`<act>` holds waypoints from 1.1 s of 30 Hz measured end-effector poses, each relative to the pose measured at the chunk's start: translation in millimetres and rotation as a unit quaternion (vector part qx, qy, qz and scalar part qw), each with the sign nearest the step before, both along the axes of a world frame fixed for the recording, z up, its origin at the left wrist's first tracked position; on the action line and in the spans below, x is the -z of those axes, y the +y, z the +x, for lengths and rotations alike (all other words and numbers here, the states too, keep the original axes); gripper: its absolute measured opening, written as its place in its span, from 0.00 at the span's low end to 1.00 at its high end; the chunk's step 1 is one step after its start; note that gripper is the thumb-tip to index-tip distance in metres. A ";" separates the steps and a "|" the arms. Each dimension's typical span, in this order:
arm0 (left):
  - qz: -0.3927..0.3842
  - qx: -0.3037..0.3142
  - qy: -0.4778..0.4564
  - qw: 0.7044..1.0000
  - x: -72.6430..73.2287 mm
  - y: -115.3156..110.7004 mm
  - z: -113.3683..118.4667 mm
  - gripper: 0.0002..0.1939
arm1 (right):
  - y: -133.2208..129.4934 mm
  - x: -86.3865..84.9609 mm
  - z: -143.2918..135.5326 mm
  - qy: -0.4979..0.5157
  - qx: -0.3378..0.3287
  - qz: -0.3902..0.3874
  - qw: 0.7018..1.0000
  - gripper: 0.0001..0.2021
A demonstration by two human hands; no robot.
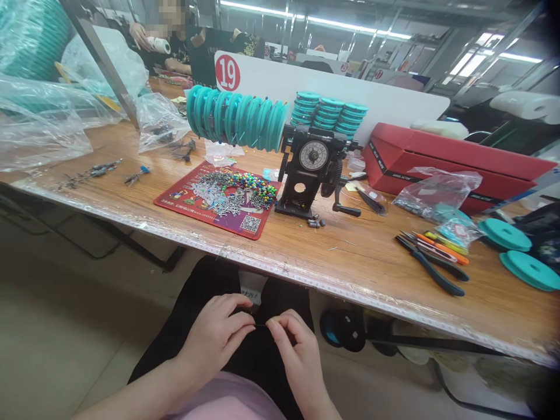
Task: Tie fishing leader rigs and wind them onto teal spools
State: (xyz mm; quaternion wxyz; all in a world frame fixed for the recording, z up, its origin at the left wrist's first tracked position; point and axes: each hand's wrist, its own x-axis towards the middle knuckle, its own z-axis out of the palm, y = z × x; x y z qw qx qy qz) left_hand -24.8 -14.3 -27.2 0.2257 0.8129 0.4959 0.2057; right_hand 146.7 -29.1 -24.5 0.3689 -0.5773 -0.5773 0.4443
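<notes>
A busy workroom here, lamps glowing overhead, and a long wooden desk (350,259) runs right across with a white panel (394,102) along its back edge. Beyond the back left corner, a co-worker's hand (139,36) is up near a white roll (158,45). But the close work is below the front edge, over the lap! Left hand (219,324) and right hand (298,344) face each other, thumb and forefinger pressed together on each, and between the two grips runs a short dark strand (261,325), pinched from both sides. Fine stuff; its ends are lost in the fingers.

How far along? The strand is up and held, that much is done; I see it joined to nothing, and whether it's finished I can't tell. Up near the back edge, a row of teal spools (236,119) sits on the cranked machine (312,154), while loose beads (254,184) lie heaped on the red mat (231,227) towards the front edge, apparently unused. Pliers (440,279) rest near the front right corner, untouched.
</notes>
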 end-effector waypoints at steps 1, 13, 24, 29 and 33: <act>0.008 0.003 0.008 1.000 -0.3 1.8 -0.4 0.10 | -0.8 -0.1 0.3 -0.001 0.001 0.007 1.000 0.11; -0.080 0.039 -0.045 0.995 -4.9 5.5 -0.3 0.17 | -6.2 8.2 -5.3 -0.002 -0.002 -0.005 1.000 0.10; -0.200 -0.032 -0.138 0.969 -13.2 2.1 11.9 0.10 | -4.2 3.5 1.8 -0.025 0.001 -0.003 1.000 0.09; -0.282 -0.051 -0.198 0.937 -10.6 1.2 12.4 0.09 | -5.5 8.0 5.7 -0.008 0.026 0.029 0.999 0.08; -0.304 -0.060 -0.285 0.907 -11.0 0.3 12.6 0.09 | -5.0 14.3 3.4 0.025 0.054 0.037 0.998 0.09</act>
